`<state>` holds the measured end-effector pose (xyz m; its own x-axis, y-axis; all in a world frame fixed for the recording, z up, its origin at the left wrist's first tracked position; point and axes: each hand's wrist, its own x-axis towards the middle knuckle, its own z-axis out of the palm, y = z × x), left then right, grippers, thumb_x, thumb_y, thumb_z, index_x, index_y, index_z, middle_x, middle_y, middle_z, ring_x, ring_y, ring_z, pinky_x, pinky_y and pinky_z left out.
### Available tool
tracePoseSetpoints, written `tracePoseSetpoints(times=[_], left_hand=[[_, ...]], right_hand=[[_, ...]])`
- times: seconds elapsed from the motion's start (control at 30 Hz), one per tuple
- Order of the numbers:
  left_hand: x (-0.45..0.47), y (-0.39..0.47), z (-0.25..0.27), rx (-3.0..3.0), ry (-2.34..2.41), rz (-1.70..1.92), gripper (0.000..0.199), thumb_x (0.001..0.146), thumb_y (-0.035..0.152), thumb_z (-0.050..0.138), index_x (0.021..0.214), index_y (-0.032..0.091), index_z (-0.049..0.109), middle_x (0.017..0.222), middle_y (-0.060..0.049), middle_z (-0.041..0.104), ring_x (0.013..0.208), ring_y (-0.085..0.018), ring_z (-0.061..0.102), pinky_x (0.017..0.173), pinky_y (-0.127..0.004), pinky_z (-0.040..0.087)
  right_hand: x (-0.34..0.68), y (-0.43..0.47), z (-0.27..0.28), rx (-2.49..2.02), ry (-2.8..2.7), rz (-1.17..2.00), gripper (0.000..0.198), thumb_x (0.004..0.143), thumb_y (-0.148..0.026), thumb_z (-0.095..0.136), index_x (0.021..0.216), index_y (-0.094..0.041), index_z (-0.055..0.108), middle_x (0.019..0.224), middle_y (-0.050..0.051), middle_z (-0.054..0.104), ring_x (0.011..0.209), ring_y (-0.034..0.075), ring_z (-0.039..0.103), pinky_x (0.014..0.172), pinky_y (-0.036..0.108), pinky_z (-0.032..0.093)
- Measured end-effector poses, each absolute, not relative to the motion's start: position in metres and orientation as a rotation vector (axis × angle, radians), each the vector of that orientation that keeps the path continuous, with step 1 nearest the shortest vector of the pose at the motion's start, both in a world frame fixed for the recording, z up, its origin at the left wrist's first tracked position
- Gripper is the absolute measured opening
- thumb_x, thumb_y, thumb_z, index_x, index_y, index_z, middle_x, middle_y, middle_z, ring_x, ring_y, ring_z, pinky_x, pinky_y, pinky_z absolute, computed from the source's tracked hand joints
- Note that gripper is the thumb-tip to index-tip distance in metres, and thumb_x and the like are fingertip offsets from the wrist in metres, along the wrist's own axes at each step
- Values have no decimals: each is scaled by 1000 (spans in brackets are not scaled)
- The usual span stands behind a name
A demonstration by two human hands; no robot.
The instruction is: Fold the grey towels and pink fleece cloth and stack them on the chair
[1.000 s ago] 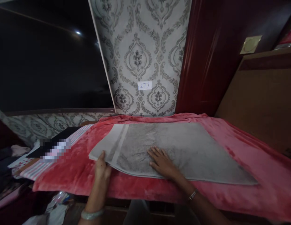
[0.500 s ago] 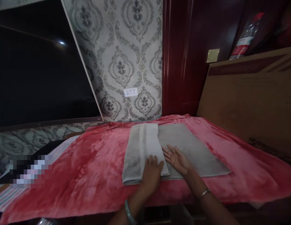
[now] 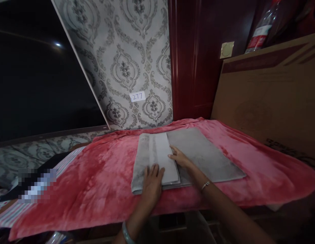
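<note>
Patterned wallpaper (image 3: pixel 125 69) backs the red blanket (image 3: pixel 104 173); the left hand (image 3: pixel 152 183) lies flat, spread, on folded grey cloth (image 3: pixel 208 152); the right hand (image 3: pixel 180 158) meets its flap's edge, grip unclear.

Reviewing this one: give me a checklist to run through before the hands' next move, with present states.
1. Cloth lying on the blanket: ok.
2. Left hand resting on the folded part: ok.
3. Right hand at the flap's edge: ok.
4. Right hand gripping the flap: cannot tell.
5. Flap reaching the cloth's right edge: not ok, stops short.
6. Bottle apart from the cloth: ok.
</note>
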<state>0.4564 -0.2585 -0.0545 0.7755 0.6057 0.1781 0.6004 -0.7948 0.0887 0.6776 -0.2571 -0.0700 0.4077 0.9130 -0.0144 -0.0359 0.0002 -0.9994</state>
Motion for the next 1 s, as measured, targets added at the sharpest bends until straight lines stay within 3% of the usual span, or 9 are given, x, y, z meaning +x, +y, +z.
tracePoseSetpoints(times=[0.13,0.33,0.43,0.53,0.63,0.77,0.93,1.0], left_hand=[[419,-247,-62,2894,1272,513,79,68,-4,50,144,19,53,151,-16,49,145,-35,38,119,-64,21],[368,-228,-86,2705,1461,883,79,67,-5,49,144,15,52,147,-17,53,134,-31,52,111,-50,45],[366,-225,-97,2754,1294,966,77,69,-6,47,142,20,56,146,-14,55,131,-28,55,109,-47,47],[372,-225,-107,2821,1144,990,79,67,-9,44,136,26,62,149,-11,52,132,-27,55,107,-47,49],[374,-224,-112,2830,1036,1017,78,66,-9,45,133,26,64,151,-11,51,133,-27,54,108,-47,49],[369,-223,-114,2774,1028,1039,75,67,-5,48,134,26,63,150,-10,52,132,-26,55,109,-47,49],[371,-225,-115,2759,1078,979,68,73,0,49,134,27,63,149,-9,53,133,-27,55,109,-49,49],[373,-225,-117,2756,1083,986,66,73,1,50,132,26,65,149,-10,54,131,-28,57,108,-49,49]], right_hand=[[675,-227,-67,-1425,-837,865,79,64,-15,69,141,-19,54,130,8,66,111,22,63,97,37,51],[670,-206,-34,-1435,-876,830,82,66,-8,56,147,-18,49,127,8,68,83,16,68,77,30,56],[680,-213,-21,-1416,-922,765,88,64,-6,55,149,-26,47,140,2,60,95,15,67,83,25,54],[693,-233,-30,-1490,-899,748,88,61,-5,54,147,-21,50,145,6,57,107,18,65,88,25,52],[701,-249,-52,-1587,-854,793,83,60,-8,55,143,-12,54,137,12,63,100,21,68,85,30,55],[706,-245,-62,-1625,-842,800,82,60,-10,55,142,-14,56,133,9,66,93,19,69,85,30,55],[713,-232,-51,-1578,-887,704,83,61,-11,52,144,-17,54,139,5,62,110,20,65,93,30,52],[714,-233,-51,-1595,-888,678,82,59,-11,52,141,-15,57,132,7,66,109,21,65,94,33,53]])
